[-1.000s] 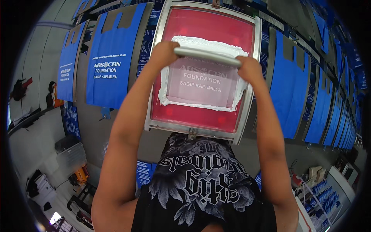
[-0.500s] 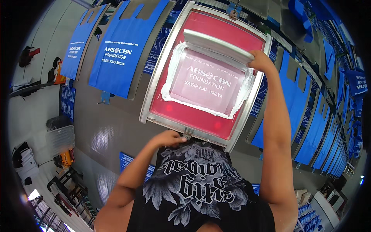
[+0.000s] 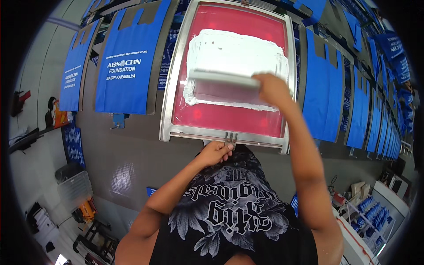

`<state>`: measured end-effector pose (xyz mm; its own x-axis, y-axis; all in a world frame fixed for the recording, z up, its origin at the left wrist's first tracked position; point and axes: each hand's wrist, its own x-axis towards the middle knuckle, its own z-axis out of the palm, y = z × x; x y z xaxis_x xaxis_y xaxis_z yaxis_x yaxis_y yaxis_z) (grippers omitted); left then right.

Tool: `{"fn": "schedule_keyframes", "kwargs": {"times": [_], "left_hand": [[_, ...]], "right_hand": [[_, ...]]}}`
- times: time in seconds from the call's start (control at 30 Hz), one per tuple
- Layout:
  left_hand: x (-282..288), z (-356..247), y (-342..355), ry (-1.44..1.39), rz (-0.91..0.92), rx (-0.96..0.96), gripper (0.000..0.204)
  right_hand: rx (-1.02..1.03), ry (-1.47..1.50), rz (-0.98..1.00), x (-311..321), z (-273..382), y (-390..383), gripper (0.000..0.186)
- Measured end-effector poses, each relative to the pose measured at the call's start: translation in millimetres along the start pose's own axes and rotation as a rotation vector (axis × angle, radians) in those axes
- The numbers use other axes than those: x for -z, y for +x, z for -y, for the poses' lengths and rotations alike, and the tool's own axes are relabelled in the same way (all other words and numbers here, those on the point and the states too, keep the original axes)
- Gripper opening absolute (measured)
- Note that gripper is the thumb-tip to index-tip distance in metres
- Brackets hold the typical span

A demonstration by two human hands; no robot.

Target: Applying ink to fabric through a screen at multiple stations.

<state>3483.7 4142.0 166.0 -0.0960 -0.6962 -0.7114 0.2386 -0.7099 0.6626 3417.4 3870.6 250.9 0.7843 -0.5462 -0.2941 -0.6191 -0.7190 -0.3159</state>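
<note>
My right hand [image 3: 274, 90] grips the right end of a squeegee [image 3: 223, 77], which lies across the middle of an aluminium-framed printing screen [image 3: 194, 133] at upper centre. My left hand [image 3: 216, 152] closes on a small metal bracket [image 3: 230, 138] at the screen's lower rim. As I judge it, the pass is partway: white ink [image 3: 238, 51] coats the area above the squeegee, while a pinkish band below it is uncoated, bounded by a white ridge. The squeegee is blurred, so I cannot tell how firmly it meets the mesh. Blue bags at upper left [image 3: 121, 88] carry white print; the nearest blue bag at right [image 3: 324, 101] shows a plain face.
</note>
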Motion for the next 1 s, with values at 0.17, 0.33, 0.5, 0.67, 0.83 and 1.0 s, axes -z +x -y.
{"fn": "schedule_keyframes", "kwargs": {"times": [0.17,0.33,0.5,0.67,0.83,1.0], "left_hand": [[-2,1,12,0.099,-0.023,0.024,0.043],[-3,3,20,0.37,-0.222,0.085,0.047],[-9,4,8,0.379,-0.358,0.115,0.051],[22,-43,-5,0.842,-0.56,-0.061,0.058],[161,-63,15,0.809,-1.343,-0.223,0.038],[136,-62,32,0.141,-0.957,-0.349,0.037]], "right_hand": [[0.086,-0.012,-0.196,-56,25,-91,0.041],[0.051,-0.082,-0.22,-29,-15,-72,0.039],[-0.023,0.363,-0.17,-31,-99,-68,0.037],[0.009,0.909,-0.145,-61,-132,-50,0.031],[-0.119,1.166,-0.228,-72,-131,-29,0.031],[-0.205,1.273,-0.266,-57,-154,-46,0.03]]}}
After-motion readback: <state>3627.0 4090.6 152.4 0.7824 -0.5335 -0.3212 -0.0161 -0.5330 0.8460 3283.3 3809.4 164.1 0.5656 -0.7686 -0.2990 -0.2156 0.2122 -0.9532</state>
